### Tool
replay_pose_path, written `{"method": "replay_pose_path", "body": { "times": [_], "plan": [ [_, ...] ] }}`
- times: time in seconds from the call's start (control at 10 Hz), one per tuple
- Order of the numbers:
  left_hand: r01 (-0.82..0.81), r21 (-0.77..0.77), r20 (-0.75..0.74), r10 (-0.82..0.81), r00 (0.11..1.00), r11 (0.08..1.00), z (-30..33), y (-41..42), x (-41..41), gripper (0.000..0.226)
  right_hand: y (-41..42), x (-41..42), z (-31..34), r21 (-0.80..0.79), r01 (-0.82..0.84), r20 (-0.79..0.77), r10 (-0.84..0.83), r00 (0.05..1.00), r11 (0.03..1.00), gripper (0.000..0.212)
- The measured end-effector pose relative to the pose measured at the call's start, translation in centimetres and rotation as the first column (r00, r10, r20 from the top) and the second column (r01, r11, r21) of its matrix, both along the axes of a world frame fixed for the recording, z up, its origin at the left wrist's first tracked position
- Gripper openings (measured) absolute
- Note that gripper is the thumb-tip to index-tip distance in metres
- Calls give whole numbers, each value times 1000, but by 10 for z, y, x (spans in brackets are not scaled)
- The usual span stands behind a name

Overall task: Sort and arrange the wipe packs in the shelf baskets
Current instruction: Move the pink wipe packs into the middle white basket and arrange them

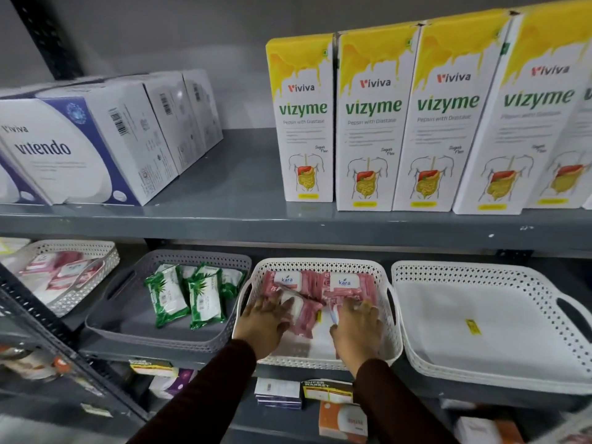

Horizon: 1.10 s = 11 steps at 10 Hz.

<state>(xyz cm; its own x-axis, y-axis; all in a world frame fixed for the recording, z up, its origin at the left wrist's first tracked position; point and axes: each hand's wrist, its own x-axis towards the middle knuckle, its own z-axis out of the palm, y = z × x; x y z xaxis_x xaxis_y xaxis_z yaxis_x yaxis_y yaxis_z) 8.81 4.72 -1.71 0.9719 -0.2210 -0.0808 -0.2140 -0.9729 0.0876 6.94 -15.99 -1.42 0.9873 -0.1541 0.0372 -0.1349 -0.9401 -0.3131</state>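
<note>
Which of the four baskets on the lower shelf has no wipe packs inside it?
The white basket at the far right: only a small yellow sticker lies inside, while the other three hold packs.

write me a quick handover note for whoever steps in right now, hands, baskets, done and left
Left hand: fingers spread flat on a pink wipe pack at the front left of the middle white basket; no clear grasp.
Right hand: fingers on a pack at the front right of the same basket; grip unclear.
Done: two pink kara packs lie side by side at the back; green packs sit in the grey basket.
Left: line up the front pink packs. The right white basket holds no packs.
</note>
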Motion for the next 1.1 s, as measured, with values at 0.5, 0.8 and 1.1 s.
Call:
{"method": "replay_pose_path", "body": {
  "times": [0.5,0.8,1.1],
  "plan": [
    [-134,-245,-93,115,989,960,2,-7,8,26,-45,8,-12,292,-271,-60,300,952,917,42],
    [-213,-640,-166,138,976,738,0,-8,16,15,-44,25,-9,302,-353,-75,391,917,886,48],
    [-84,-503,-180,-9,984,860,27,2,13,27,-36,16,-14,241,-261,-27,275,961,935,53]
  ]
}}
